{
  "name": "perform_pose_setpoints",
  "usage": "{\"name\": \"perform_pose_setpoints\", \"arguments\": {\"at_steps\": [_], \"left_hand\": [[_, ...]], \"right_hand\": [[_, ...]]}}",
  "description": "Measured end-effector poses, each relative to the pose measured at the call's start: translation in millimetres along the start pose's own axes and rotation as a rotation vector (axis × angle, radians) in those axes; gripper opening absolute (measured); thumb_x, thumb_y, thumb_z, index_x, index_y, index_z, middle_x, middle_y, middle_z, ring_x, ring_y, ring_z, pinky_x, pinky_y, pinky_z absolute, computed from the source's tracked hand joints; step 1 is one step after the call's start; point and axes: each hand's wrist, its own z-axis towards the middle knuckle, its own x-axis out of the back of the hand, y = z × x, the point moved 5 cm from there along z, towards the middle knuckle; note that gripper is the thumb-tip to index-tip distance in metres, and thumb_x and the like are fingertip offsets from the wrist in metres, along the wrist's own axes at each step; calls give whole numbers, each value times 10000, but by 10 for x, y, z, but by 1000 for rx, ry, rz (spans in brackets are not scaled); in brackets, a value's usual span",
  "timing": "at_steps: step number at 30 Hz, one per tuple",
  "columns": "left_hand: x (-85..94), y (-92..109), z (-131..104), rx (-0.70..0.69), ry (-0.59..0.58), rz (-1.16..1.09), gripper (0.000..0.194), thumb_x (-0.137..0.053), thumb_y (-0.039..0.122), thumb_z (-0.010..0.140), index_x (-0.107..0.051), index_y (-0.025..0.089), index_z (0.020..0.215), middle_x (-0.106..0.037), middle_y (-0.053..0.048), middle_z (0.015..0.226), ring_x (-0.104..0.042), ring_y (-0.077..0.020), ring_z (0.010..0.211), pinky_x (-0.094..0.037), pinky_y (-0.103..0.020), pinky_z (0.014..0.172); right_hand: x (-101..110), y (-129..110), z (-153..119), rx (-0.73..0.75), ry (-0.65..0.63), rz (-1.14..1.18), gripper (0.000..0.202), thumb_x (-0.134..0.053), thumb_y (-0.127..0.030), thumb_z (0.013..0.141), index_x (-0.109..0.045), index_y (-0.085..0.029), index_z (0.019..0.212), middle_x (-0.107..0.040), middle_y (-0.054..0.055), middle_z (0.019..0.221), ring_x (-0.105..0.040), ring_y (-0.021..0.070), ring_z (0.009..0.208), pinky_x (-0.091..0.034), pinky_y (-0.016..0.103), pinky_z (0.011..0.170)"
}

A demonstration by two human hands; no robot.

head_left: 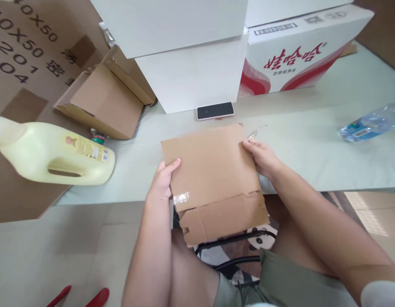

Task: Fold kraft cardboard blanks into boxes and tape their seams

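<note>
A flattened brown cardboard box (pixel 213 164) is held over the front edge of the table, partly above my lap. My left hand (pixel 165 177) grips its left side, with the thumb on top and the fingers underneath. At the upper right edge, my right hand (pixel 261 157) pinches the cardboard, its lower fingers partly hidden. A creased flap (pixel 223 217) hangs down at the near side, with a slot at its left end. Shiny clear tape (pixel 181 198) sticks to the lower left corner. A small shiny object (pixel 253 135) shows by my right fingertips; I cannot tell what it is.
A phone (pixel 215 111) lies before stacked white boxes (pixel 197 72). A folded cardboard box (pixel 104 100) and a pale yellow jug (pixel 56 153) are at left. A plastic bottle (pixel 364 128) lies at right. Red handles (pixel 100 297) show at bottom left.
</note>
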Motion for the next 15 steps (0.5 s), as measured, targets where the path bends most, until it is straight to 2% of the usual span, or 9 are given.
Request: {"name": "perform_pose_setpoints", "arguments": {"at_steps": [2, 4, 5, 6, 8, 11, 13, 15], "left_hand": [[66, 51, 39, -102, 58, -109, 396, -887, 302, 608, -727, 158, 940, -782, -76, 861, -761, -280, 842, -642, -395, 786], [115, 110, 87, -233, 103, -242, 292, -809, 308, 733, -728, 177, 982, -792, -75, 998, -755, -242, 914, -635, -352, 818], [123, 131, 107, -289, 121, -293, 248, -768, 298, 784, -726, 185, 1000, -786, -73, 1062, -746, -228, 971, -627, -331, 844], [117, 139, 122, -327, 136, -330, 218, -734, 287, 818, -721, 189, 1013, -779, -72, 1105, -734, -219, 1022, -618, -318, 871], [58, 120, 133, -334, 149, -366, 207, -693, 280, 848, -710, 186, 1031, -769, -77, 1128, -716, -216, 1068, -600, -314, 907], [-89, 92, 76, -315, 124, -418, 273, -618, 395, 878, -697, 186, 1036, -766, -82, 1040, -720, -219, 1001, -591, -320, 873], [-188, 108, 6, -310, 66, -471, 404, -510, 545, 898, -690, 198, 1001, -746, -75, 918, -716, -208, 877, -586, -308, 782], [-266, 122, -54, -243, 12, -506, 516, -404, 646, 890, -676, 209, 927, -681, -50, 759, -660, -174, 683, -547, -274, 633]], "right_hand": [[70, -78, -25, 17, -20, 43, 538, -749, -728, 668, -670, -249, 900, -727, 25, 755, -696, 215, 711, -549, 336, 663], [69, -150, -86, 69, -102, 61, 655, -629, -845, 682, -675, -258, 969, -747, 47, 857, -719, 252, 833, -563, 370, 705], [40, -167, -126, 97, -144, 55, 684, -625, -863, 666, -673, -265, 996, -749, 50, 902, -718, 259, 872, -566, 380, 720], [3, -169, -169, 121, -169, 40, 684, -672, -849, 636, -670, -271, 1000, -743, 44, 903, -711, 250, 861, -565, 372, 710], [-70, -133, -251, 143, -150, 0, 632, -832, -729, 549, -661, -259, 935, -701, 15, 782, -652, 187, 698, -523, 303, 596], [-97, -101, -388, 136, -62, -26, 568, -928, -570, 497, -629, -222, 831, -605, -26, 635, -435, 87, 476, -316, 230, 402], [5, -208, -525, 166, -10, -5, 542, -913, -566, 514, -602, -220, 793, -558, -45, 602, -300, 52, 419, -184, 234, 358], [237, -458, -711, 238, 71, 0, 512, -897, -561, 547, -548, -232, 725, -471, -70, 544, -204, 38, 397, -124, 252, 351]]}}
